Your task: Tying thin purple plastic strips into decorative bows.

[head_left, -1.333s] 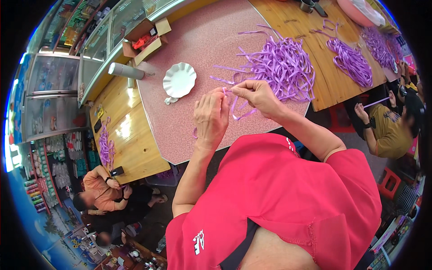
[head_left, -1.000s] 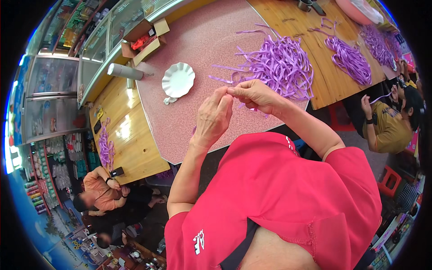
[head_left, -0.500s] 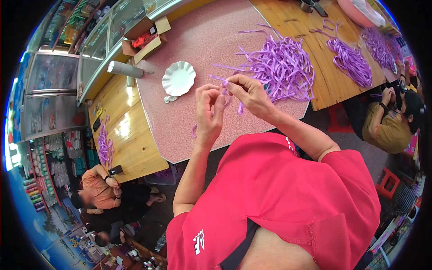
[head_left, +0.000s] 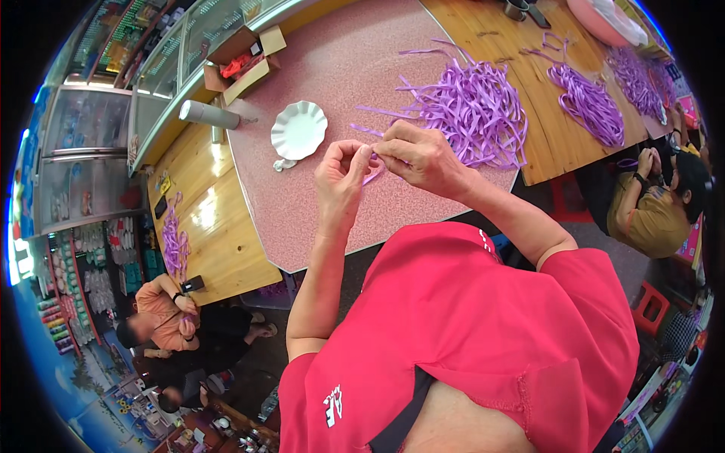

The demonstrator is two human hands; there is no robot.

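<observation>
Both my hands meet over the pink speckled table (head_left: 302, 204), fingertips together on one purple ribbon (head_left: 374, 175). My left hand (head_left: 343, 177) pinches it between thumb and forefinger. My right hand (head_left: 423, 155) grips the same ribbon, its fingers curled and partly covering it. One end sticks out past the fingers, and a loop hangs below them. A large tangled pile of purple ribbons (head_left: 476, 113) lies just beyond my right hand. To the left of my hands sits a white dish with a wavy rim (head_left: 300, 130), a small pale item (head_left: 284, 164) by its edge.
A grey cylinder (head_left: 210, 115) and an open cardboard box (head_left: 245, 64) with red contents stand at the far left. More purple ribbons (head_left: 589, 106) lie on the wooden table at right. Co-workers sit at left, in an orange top (head_left: 162, 309), and at right, in brown (head_left: 642, 211).
My right hand has turned over and closed in toward my left, its fingers now covering more of the ribbon. My left hand has shifted slightly left.
</observation>
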